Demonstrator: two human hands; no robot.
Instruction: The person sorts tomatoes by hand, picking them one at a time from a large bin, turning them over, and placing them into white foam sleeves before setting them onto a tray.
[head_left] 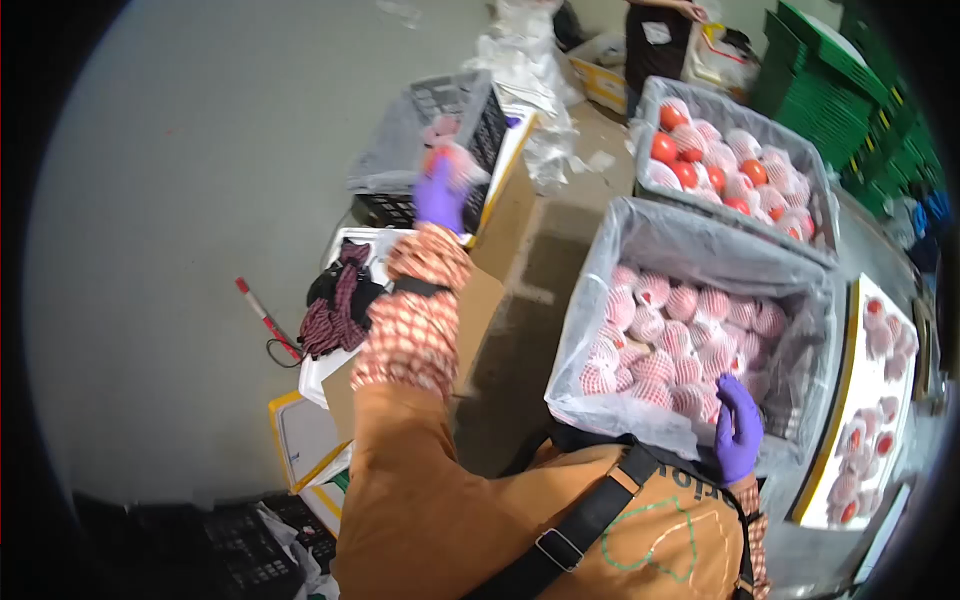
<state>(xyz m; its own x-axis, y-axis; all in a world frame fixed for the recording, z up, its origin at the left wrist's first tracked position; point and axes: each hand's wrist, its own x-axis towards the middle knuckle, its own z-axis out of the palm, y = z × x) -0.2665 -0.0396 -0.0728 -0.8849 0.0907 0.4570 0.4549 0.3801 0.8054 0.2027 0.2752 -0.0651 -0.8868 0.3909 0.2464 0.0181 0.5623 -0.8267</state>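
My left hand [440, 200], in a purple glove, is stretched out over a black crate [487, 125] with a clear plastic liner. Motion blurs a red fruit in a foam net [455, 163] at its fingers. Behind it, more pinkish netted fruit [440, 128] shows inside that crate. My right hand [738, 430], gloved in purple too, is at the near right side of a lined crate [690, 235] in front of me. Its fingers point forward, loosely apart, with nothing visible in them. Many round fruits in pink-and-white foam nets [675, 340] fill this crate's floor.
Beyond stands another lined crate [740, 100] of red fruit, some netted and some bare. To the right, a white board [820, 500] bears netted fruit. Green crates [815, 90] are stacked at the back right, near a person [655, 50]. Dark cloth [340, 305] lies at left.
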